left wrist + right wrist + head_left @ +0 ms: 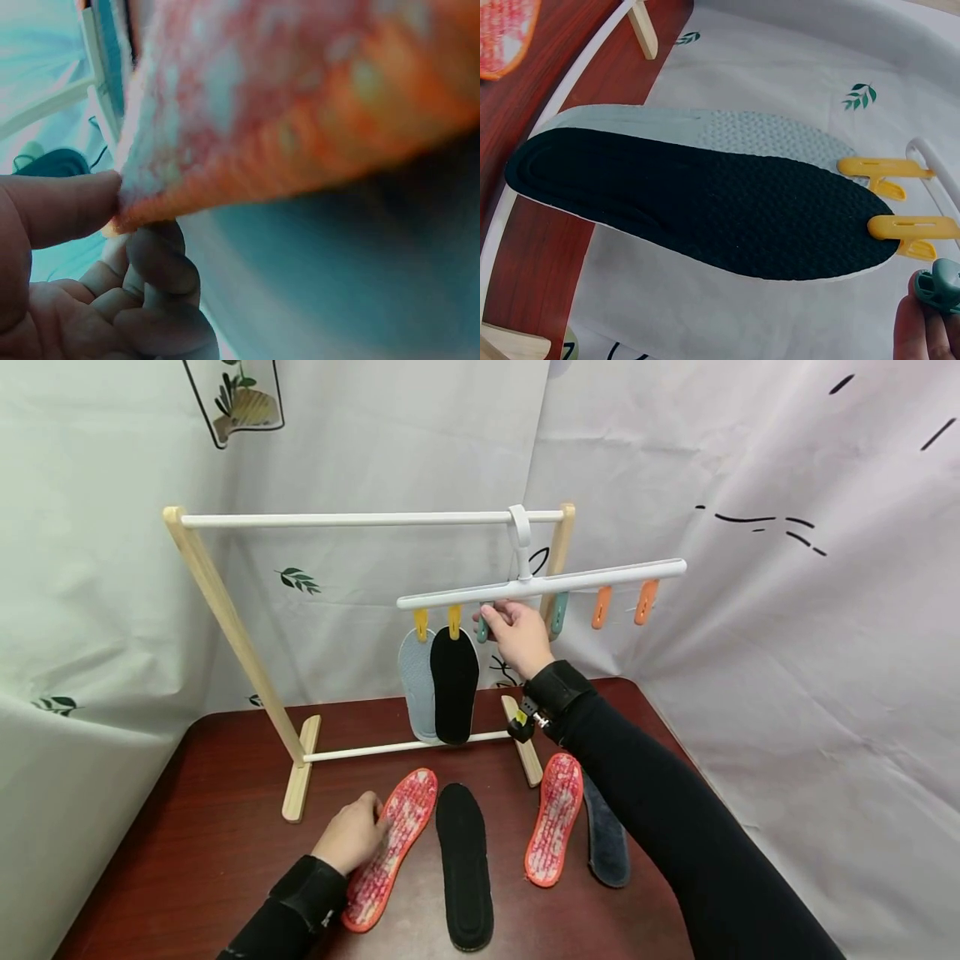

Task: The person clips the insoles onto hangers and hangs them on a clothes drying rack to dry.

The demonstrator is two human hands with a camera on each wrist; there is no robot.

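Observation:
My left hand (352, 835) pinches the edge of a red patterned insole (393, 843) lying on the table; the left wrist view shows thumb and fingers (154, 259) gripping that insole (300, 112). My right hand (517, 635) is raised to the white clip hanger (540, 583) and holds a teal clip (482, 628), seen at the corner of the right wrist view as the teal clip (937, 283). A grey insole (414, 685) and a black insole (454, 685) hang from yellow clips (437, 622).
A wooden rack (225, 610) with a white rail stands on the dark red table (187, 827). A black insole (465, 864), a second red insole (555, 818) and a dark fuzzy insole (607, 839) lie on the table. Orange clips (622, 603) hang free. Cloth walls surround.

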